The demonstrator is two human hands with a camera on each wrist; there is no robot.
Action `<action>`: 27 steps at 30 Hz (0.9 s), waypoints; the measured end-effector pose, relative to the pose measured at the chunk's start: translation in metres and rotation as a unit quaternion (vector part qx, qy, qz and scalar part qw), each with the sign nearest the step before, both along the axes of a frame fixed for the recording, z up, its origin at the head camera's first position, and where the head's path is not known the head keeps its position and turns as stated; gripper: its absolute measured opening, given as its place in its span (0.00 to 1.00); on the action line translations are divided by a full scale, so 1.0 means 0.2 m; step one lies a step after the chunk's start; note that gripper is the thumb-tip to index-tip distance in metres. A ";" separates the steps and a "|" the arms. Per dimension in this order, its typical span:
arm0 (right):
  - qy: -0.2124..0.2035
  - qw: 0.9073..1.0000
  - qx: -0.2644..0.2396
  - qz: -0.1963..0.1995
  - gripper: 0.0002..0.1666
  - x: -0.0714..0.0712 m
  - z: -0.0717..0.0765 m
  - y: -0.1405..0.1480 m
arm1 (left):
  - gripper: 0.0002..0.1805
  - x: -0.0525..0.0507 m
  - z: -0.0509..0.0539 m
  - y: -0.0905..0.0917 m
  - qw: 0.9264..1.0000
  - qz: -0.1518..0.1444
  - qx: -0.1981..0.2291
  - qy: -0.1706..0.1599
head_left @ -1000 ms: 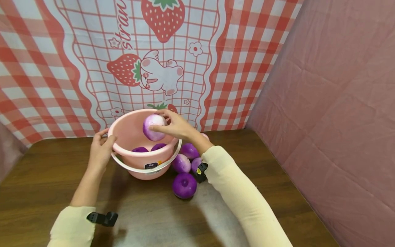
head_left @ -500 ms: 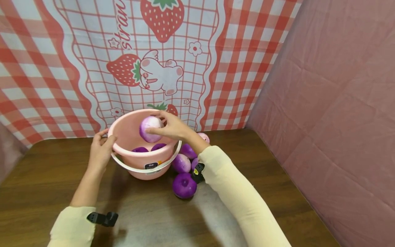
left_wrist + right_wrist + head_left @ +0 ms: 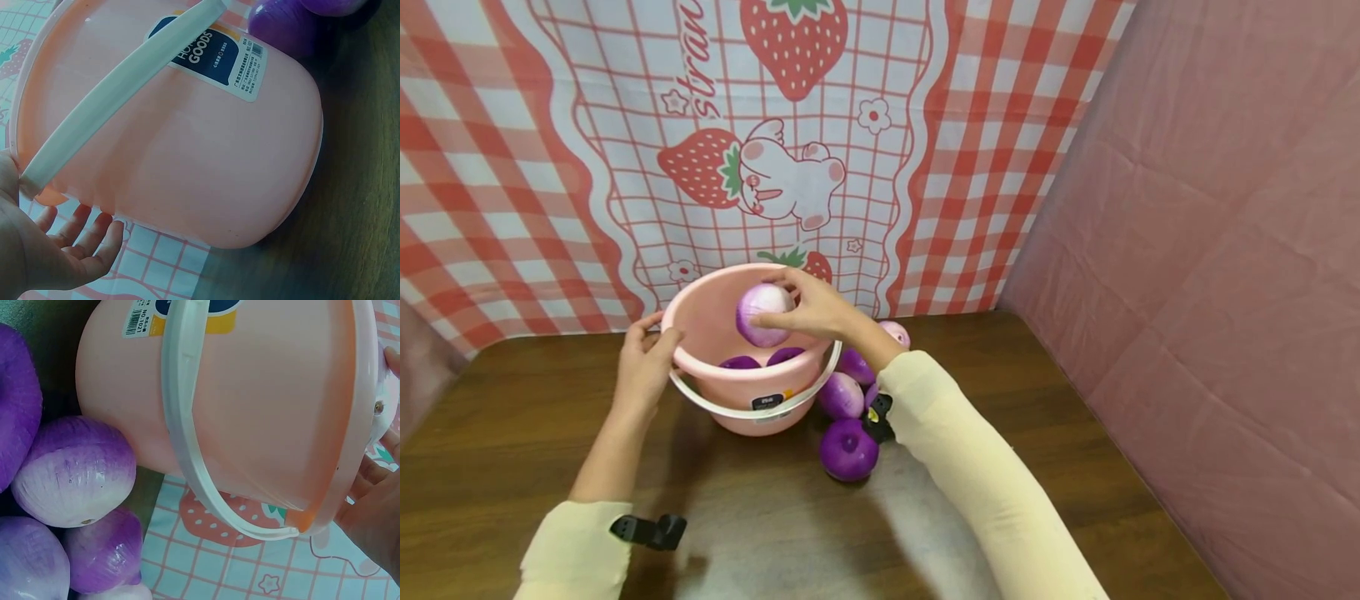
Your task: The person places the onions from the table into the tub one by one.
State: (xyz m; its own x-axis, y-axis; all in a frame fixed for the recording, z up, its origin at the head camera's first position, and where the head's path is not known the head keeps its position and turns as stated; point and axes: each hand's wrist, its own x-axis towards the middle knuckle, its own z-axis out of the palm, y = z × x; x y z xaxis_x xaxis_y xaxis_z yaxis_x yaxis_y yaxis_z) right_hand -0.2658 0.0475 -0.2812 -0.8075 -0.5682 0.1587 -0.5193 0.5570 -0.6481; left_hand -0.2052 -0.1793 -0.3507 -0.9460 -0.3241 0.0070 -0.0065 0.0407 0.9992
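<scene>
A pink bucket (image 3: 722, 388) stands on the table with its white handle (image 3: 187, 419) hanging down across the front. At the bucket's left rim, my left hand (image 3: 643, 367) grips the edge, its fingers (image 3: 94, 234) curled against the outside. Over the bucket's mouth, my right hand (image 3: 816, 308) holds a purple-and-white onion (image 3: 758, 323) between thumb and fingers. Below it, darker purple onions (image 3: 785, 356) show inside the bucket, partly hidden by the front rim. In the right wrist view the held onion (image 3: 387, 403) is mostly behind the rim.
Several loose onions lie against the bucket's right side, including a deep purple one (image 3: 848, 450) in front and a pale one (image 3: 895, 333) behind my forearm. A strawberry-print cloth (image 3: 985, 167) hangs behind; a pink cloth wall (image 3: 1210, 250) closes the right side.
My right hand has moved slightly left and a little down with the onion, further over the bucket. The left hand and the bucket have hardly moved.
</scene>
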 end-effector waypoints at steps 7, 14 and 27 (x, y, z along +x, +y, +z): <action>0.007 1.000 -0.012 0.015 0.38 -0.02 -0.01 -0.02 | 0.30 0.00 0.00 0.00 1.000 -0.003 -0.001 0.002; 0.055 0.998 -0.022 0.038 0.36 -0.04 -0.03 -0.05 | 0.30 0.01 0.00 0.00 1.000 -0.006 -0.005 0.003; 0.102 0.991 -0.014 0.084 0.35 -0.06 -0.04 -0.09 | 0.29 0.00 0.00 0.00 1.000 -0.003 0.006 0.004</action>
